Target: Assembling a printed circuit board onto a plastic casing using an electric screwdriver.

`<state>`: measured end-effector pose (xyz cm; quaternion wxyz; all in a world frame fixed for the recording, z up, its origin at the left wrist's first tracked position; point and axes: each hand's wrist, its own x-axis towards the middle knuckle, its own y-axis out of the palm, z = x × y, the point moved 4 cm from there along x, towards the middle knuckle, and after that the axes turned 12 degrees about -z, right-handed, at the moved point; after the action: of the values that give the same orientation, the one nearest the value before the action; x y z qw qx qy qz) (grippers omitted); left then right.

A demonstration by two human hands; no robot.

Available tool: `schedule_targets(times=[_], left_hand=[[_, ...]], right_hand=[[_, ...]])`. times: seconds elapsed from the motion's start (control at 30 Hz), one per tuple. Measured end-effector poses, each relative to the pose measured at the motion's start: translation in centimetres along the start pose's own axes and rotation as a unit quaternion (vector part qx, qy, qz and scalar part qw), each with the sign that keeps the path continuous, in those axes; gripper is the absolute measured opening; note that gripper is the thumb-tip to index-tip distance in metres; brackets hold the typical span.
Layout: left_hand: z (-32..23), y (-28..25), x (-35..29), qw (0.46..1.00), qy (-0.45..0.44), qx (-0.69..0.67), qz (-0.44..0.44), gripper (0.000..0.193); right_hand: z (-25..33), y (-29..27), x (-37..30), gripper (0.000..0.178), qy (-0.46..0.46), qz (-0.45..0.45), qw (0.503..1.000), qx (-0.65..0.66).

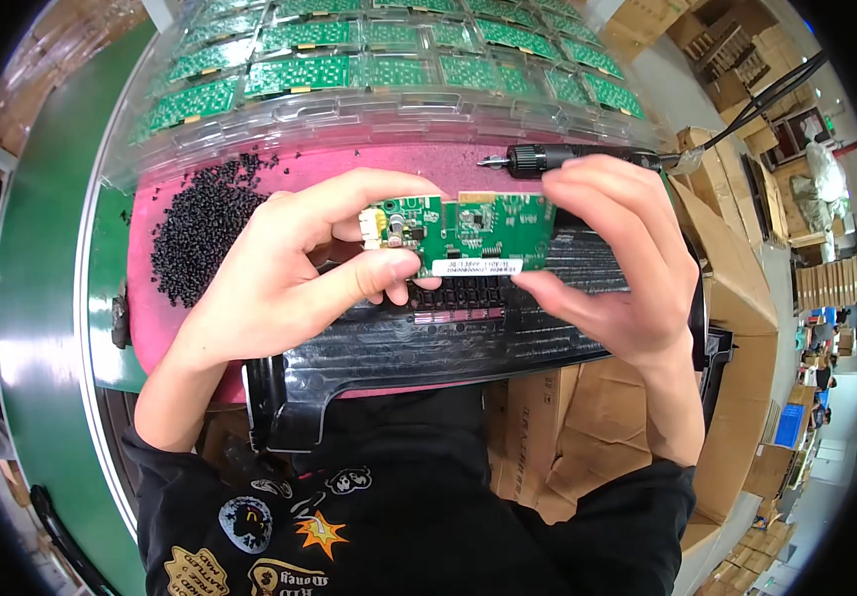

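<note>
A green circuit board (498, 223) with a white connector at its left end and a white label along its lower edge is held up between both hands. My left hand (294, 263) grips its left end, thumb on the front and fingers partly hidden behind. At the right end, my right hand (632, 258) pinches the board's edges between thumb below and fingers above. Under the board lies a long black plastic housing (379, 348) with a slotted area in its middle. It rests on a pink mat (165, 328).
A heap of small black screws (200, 233) lies on the mat's left. Behind it, clear trays (389, 109) hold several green boards. A black electric screwdriver (568, 159) lies at the back right, its cable running up right. Cardboard boxes (746, 397) stand at the right.
</note>
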<state>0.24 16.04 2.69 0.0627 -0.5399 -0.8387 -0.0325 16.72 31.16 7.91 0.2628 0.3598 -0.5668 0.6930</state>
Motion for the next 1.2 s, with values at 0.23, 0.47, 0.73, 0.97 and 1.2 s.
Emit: schedule_targets(times=[0.23, 0.47, 0.73, 0.97, 1.2], left_hand=[[0.2, 0.3, 0.8, 0.962, 0.139, 0.235, -0.018, 0.061], [2.6, 1.1, 0.2, 0.934, 0.047, 0.346, 0.076, 0.055], [2.9, 1.6, 0.4, 0.921, -0.002, 0.379, 0.088, 0.057], [3.2, 1.5, 0.3, 0.917, 0.001, 0.388, 0.090, 0.057], [3.3, 1.3, 0.2, 0.915, 0.024, 0.392, 0.095, 0.057]], right_hand=[[-1.9, 0.5, -4.1, 0.056, 0.161, 0.028, 0.982, 0.096], [-2.2, 2.9, -7.9, 0.052, 0.284, 0.149, 0.928, 0.189], [-2.2, 3.2, -8.3, 0.053, 0.288, 0.162, 0.927, 0.178], [-2.1, 3.3, -8.3, 0.053, 0.284, 0.169, 0.929, 0.167], [-2.0, 3.3, -8.0, 0.054, 0.286, 0.174, 0.928, 0.161]])
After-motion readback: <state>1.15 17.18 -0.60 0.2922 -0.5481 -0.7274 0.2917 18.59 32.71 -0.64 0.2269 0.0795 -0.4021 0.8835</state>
